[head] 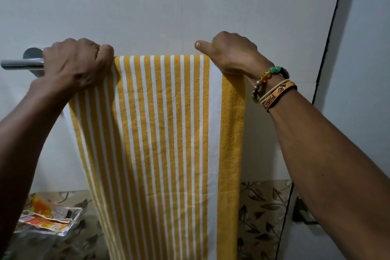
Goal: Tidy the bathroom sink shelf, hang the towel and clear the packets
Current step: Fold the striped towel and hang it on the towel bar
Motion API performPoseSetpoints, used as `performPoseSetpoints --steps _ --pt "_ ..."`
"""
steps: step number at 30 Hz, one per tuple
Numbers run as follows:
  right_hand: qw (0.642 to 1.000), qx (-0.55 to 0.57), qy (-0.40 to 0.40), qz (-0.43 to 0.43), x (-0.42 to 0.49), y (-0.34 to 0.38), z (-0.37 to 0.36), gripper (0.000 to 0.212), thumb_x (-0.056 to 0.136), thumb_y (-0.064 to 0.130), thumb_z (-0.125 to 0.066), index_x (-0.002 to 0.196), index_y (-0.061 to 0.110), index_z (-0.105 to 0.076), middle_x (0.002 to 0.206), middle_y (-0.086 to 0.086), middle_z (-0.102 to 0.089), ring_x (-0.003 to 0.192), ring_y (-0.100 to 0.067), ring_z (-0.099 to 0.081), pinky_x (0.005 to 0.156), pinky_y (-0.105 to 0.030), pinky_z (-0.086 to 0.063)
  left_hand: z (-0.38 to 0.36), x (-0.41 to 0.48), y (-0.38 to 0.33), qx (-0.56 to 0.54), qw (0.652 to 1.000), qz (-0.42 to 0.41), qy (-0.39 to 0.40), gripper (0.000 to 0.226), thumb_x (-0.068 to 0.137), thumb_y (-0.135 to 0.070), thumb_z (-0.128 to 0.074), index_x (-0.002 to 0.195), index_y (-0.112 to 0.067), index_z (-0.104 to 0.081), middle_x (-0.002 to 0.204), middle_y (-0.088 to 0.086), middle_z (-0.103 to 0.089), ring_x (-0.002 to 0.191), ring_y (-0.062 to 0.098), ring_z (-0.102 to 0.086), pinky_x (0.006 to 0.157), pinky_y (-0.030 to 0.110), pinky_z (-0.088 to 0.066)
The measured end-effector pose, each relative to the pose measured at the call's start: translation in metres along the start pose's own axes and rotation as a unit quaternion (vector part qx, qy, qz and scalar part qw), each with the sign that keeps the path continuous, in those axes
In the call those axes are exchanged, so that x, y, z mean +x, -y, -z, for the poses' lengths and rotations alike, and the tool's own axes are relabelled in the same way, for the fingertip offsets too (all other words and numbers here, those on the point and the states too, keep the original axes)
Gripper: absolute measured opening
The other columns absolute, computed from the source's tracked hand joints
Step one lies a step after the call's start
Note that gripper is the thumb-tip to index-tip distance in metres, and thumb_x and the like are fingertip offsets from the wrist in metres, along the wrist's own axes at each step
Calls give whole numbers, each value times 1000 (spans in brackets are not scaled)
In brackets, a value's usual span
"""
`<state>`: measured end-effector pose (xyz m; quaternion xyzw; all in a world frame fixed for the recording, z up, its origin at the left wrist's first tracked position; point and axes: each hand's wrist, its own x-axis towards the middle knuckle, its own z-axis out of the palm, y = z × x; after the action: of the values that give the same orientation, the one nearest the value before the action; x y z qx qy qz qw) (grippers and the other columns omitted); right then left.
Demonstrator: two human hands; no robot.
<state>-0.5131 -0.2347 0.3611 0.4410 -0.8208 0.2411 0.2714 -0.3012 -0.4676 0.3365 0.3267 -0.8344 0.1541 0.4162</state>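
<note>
A yellow and white striped towel (164, 133) hangs down over a chrome towel bar (21, 63) fixed to the pale wall. My left hand (76, 63) grips the towel's top left edge at the bar, fingers curled over it. At the top right corner my right hand (230, 53) holds the towel's fold, thumb pointing left and fingers hidden behind the cloth. Several orange and white packets (45, 217) lie in a clear tray (71, 225) at the lower left.
A band of leaf-patterned tiles (261, 217) runs below the towel. A black cable (329, 34) runs down the wall on the right, next to a door edge. A dark fitting (301, 211) sits low on the right.
</note>
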Motion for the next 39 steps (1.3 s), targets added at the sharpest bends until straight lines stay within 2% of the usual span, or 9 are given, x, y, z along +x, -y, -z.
performPoseSetpoints --steps 4,10,14,18,24,26,29,34,39 --pt "1000 -3 15 1 0 0 0 55 101 58 -31 62 20 -39 64 3 -42 58 -13 -38 53 -32 -25 8 -6 -5 -16 1000 -12 3 56 95 -54 -24 92 -11 -60 84 24 -60 75 40 -53 71 45 -40" --pt "1000 8 20 18 -5 -1 1 62 100 64 -25 59 19 -35 59 4 -39 55 -14 -36 53 -31 -25 19 -12 5 -105 992 -46 49 82 73 -96 -18 92 -21 -47 77 4 -59 66 24 -53 57 35 -30" --pt "998 8 32 48 -12 2 1 69 89 81 -16 56 22 -30 54 7 -32 50 -12 -30 53 -27 -25 22 -15 10 -130 987 -65 62 77 68 -97 -27 96 -29 -49 96 6 -62 82 29 -57 67 39 -38" --pt "997 -25 24 66 -14 0 0 71 84 86 -20 77 21 -48 64 6 -45 57 -13 -42 57 -28 -33 26 -20 11 -182 979 -66 63 73 67 -96 -36 96 -31 -53 98 3 -62 88 29 -58 71 43 -46" --pt "996 -45 70 27 -8 11 2 85 51 108 -15 52 24 -31 52 6 -38 50 -14 -38 56 -28 -30 28 -25 10 -218 972 -64 57 75 67 -93 -41 98 -27 -58 100 6 -62 93 29 -57 76 48 -51" --pt "991 -45 128 -17 0 3 2 93 44 110 -21 61 22 -48 66 2 -54 64 -20 -53 67 -33 -41 27 -26 10 -224 971 -62 55 75 67 -93 -40 98 -27 -58 100 6 -63 94 30 -58 77 49 -52" --pt "979 -60 192 -44 12 -9 -2 74 74 88 -37 97 21 -61 101 1 -62 93 -34 -58 89 -42 -47 25 -23 11 -222 972 -59 56 74 66 -93 -39 97 -28 -58 99 5 -62 93 28 -58 73 43 -48" --pt "975 36 215 -31 -1 17 7 104 28 111 -29 87 29 -58 124 -6 -60 100 -27 -53 97 -50 -43 23 -21 15 -226 970 -66 51 71 69 -91 -41 96 -28 -60 99 4 -62 92 25 -57 70 37 -41" --pt "995 -13 91 28 -10 9 2 88 56 105 -17 58 21 -42 59 4 -47 55 -13 -45 58 -27 -33 28 -21 10 -230 969 -78 43 76 73 -87 -39 96 -20 -66 102 9 -62 98 28 -57 76 40 -43"
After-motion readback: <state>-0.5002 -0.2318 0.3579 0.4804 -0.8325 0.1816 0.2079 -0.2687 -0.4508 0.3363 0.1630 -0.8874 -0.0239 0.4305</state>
